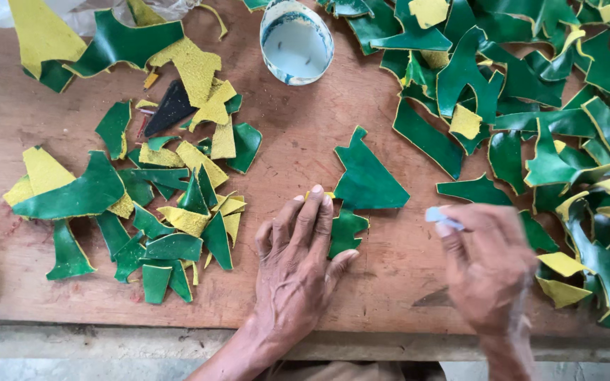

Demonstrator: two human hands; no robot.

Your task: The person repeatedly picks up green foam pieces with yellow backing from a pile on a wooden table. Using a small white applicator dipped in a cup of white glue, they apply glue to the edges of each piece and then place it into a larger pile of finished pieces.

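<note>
On the wooden table [333,134], the left hand [298,261] presses flat on a green leather scrap [361,190]; the right hand [488,264] pinches a pale chalk piece [438,216].

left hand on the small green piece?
Yes: the left hand presses its fingers on the small green piece lying on the wooden table.

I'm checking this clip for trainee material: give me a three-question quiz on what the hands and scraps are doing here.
1. True or false: the left hand presses flat on a green scrap lying on the wooden table.
2. What does the right hand pinch at its fingertips?
A. a small pale blue-white piece
B. a yellow scrap
C. the round tin
3. Fill in: the round tin at the top of the table stands ___ the two scrap piles.

Key
1. True; its fingers lie on the scrap's left edge.
2. A.
3. between: the small pile lies to its left, the large pile to its right.
</note>
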